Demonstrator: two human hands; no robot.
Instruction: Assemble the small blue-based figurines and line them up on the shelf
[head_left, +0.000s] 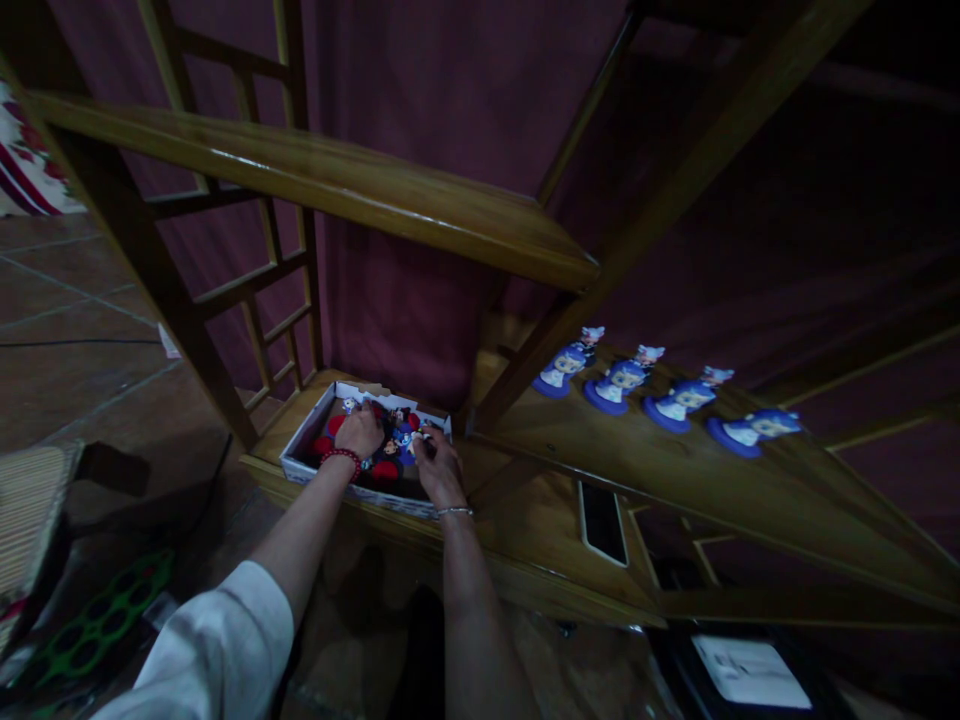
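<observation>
A shallow white cardboard box (304, 450) on the low shelf holds several small figurines (386, 468) with red and blue parts. My left hand (360, 432), a red bead bracelet at its wrist, reaches into the left half of the box. Its fingers are curled down among the figurines, and what they grip is hidden. Over the right half of the box, my right hand (440, 470) has its fingers closed at a small blue and white figurine (409, 438). Thumb and fingertips partly cover it.
Several blue-haired figurines (619, 383) stand in a row on the raised shelf (540, 420) to the right. A phone (603, 522) lies on the lower shelf. A wooden crossbar (337, 185) spans above the box. A green perforated object (97, 620) is at the lower left.
</observation>
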